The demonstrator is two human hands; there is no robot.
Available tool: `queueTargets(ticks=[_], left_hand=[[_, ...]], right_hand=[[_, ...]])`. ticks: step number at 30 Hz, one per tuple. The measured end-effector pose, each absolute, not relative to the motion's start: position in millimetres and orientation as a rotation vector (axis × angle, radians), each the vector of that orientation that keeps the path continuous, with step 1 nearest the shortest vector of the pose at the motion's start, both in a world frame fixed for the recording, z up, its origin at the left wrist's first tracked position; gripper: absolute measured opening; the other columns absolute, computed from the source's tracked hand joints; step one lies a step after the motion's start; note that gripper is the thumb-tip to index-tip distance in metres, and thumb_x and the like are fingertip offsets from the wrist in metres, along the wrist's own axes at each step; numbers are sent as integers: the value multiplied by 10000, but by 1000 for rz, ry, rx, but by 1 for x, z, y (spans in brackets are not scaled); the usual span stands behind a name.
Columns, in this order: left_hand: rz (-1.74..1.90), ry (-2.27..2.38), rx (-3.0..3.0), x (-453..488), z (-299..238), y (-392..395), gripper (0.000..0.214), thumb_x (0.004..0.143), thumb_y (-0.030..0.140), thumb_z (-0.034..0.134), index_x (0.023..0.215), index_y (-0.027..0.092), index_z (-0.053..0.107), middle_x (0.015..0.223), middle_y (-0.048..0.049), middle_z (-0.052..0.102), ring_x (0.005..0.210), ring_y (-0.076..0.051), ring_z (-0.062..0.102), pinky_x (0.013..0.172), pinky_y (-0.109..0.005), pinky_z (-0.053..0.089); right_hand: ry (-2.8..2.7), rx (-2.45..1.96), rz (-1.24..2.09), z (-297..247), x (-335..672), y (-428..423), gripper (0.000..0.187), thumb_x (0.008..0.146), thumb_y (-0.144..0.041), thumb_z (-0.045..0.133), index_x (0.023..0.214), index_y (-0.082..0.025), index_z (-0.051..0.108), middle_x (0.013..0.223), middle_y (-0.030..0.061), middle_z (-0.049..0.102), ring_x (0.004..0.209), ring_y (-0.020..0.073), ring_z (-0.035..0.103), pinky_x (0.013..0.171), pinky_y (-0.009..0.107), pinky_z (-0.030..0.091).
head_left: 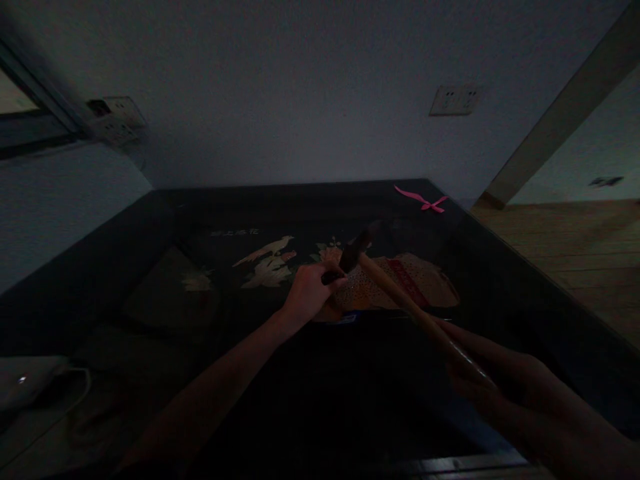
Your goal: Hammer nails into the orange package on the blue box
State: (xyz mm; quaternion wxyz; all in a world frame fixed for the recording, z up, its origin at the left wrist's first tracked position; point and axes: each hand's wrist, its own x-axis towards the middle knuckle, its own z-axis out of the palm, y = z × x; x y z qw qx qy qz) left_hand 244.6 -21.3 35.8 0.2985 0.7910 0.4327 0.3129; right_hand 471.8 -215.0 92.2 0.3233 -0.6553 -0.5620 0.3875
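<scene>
My right hand (520,387) is wrapped round the wooden handle of a hammer (400,293), whose dark head points away from me. My left hand (313,290) is closed in a pinch at the near end of the hammer head. Something dark shows between its thumb and fingers; whether it is part of the head or a separate thing I cannot tell. Beneath both lies a tan, dark-speckled bag or packet (373,287) with a red band, flat on the black table (300,387). A small blue patch (350,318) shows at its near edge.
A pink ribbon (433,205) lies at the table's far right corner. Bird-and-flower decoration (267,263) marks the tabletop. At the lower left is a white object (30,380) with a cable. The wall (300,100) behind carries sockets (455,100). The room is dim.
</scene>
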Motion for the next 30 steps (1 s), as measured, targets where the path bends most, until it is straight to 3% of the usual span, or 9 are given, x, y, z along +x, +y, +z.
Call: queueTargets(ticks=[6,12,22,28,30], left_hand=[[842,1148,2090,245,38,-22,78,787,138,682,828,189,725,851,-14,747,780,-165,688,766,-262,504],[813,1183,2091,245,38,-21,78,788,182,693,858,182,727,862,-25,749,779,-181,688,712,-260,503],[830,1159,2092,245,38,-22,67,785,169,689,839,190,722,850,-14,746,782,-176,686,742,-266,507],[828,1165,2091,246,40,-23,73,789,139,682,818,195,718,867,-13,749,794,-171,690,772,-264,505],[824,1173,2093,246,41,-23,70,796,144,678,826,192,720,869,-17,749,796,-174,691,767,-265,503]], right_hand=[[-1381,-1713,1165,90,468,-217,607,860,-429,623,1433,-352,437,1193,29,720,1081,273,667,874,331,557],[-1442,-1657,1225,84,473,-215,599,859,-397,638,1425,-363,443,1419,7,551,1276,279,513,987,361,461],[-1399,-1728,1174,90,470,-218,581,862,-448,617,1415,-344,469,1384,29,589,1264,299,524,1014,425,419],[-1368,-1687,1176,92,468,-216,611,839,-432,649,1415,-333,468,1147,51,741,1016,280,698,822,338,584],[-1364,-1675,1180,92,468,-215,598,851,-423,641,1417,-335,467,1194,44,720,1081,278,668,860,330,566]])
